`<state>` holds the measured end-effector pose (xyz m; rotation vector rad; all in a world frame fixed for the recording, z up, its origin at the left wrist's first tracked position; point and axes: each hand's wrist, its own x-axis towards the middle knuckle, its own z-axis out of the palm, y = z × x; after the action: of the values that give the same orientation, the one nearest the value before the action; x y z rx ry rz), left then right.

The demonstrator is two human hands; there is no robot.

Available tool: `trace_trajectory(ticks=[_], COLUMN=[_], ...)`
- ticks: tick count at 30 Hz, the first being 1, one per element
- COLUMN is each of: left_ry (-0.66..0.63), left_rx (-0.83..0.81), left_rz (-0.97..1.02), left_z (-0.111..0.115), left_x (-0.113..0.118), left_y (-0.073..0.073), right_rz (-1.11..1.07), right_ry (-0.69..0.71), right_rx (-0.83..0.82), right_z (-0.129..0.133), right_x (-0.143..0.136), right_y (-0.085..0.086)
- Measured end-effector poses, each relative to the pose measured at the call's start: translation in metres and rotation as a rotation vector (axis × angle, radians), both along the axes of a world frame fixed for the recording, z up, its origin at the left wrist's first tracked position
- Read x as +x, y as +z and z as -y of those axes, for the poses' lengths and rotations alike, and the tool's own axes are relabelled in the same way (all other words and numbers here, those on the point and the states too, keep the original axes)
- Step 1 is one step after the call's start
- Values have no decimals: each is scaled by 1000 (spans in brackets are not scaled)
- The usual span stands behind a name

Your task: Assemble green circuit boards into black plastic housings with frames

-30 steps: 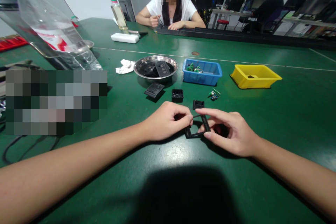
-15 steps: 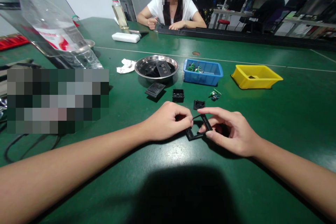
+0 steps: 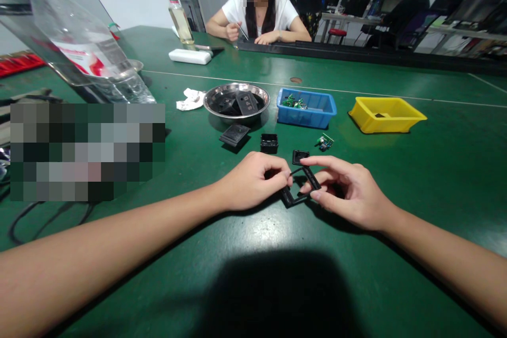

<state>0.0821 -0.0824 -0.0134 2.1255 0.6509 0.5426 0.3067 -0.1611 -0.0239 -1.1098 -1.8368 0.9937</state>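
Observation:
A black rectangular plastic frame (image 3: 312,178) is held just over the green table between both hands. My left hand (image 3: 259,180) pinches its left side between thumb and curled fingers. Thumb and fingers of my right hand (image 3: 348,190) grip the opposite side. Just beyond the hands lies a small black square cover (image 3: 301,157). Farther off are an open black plastic box (image 3: 269,143), a flat black plastic piece (image 3: 235,136) and a small green circuit board (image 3: 325,141) with parts on it.
Behind the loose parts stand a steel bowl (image 3: 264,107) of black plastic pieces, a blue bin (image 3: 307,118) of circuit boards and a yellow bin (image 3: 380,124). Clear bottles (image 3: 91,47) and a crumpled tissue (image 3: 190,99) are at left. Across the table (image 3: 435,169) sits another person (image 3: 259,16).
The black frame has tilted and shifted slightly in my hands. My right index finger now overlaps the small cover in view. Across the table, the person's thin tool has moved.

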Motion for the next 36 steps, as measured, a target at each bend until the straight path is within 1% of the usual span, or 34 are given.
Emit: trace_trajectory(ticks=[6,10,16,21,27,36], left_ry=[77,97,91,72,65,65], left_rx=[-51,-60,-63,-58,-77,-84], left_rz=[-24,3,19,8,6,8], left_z=[3,3,3,3,3,3], left_x=[1,2,1,2,2,1], left_y=[0,-1,-3,-2,0,-1], right_rz=[-150,-176,-181,-179,-200,-199], right_ry=[-54,-89,-109,-125,-188,-189], right_rx=[-76,-88,-62,-29,-9,-5], right_z=[-1,-1,0,0,-1,-1], right_x=[-2,-4,-4,-4,-5,-5], right_y=[-3,-3,-3,-4,-4,-4])
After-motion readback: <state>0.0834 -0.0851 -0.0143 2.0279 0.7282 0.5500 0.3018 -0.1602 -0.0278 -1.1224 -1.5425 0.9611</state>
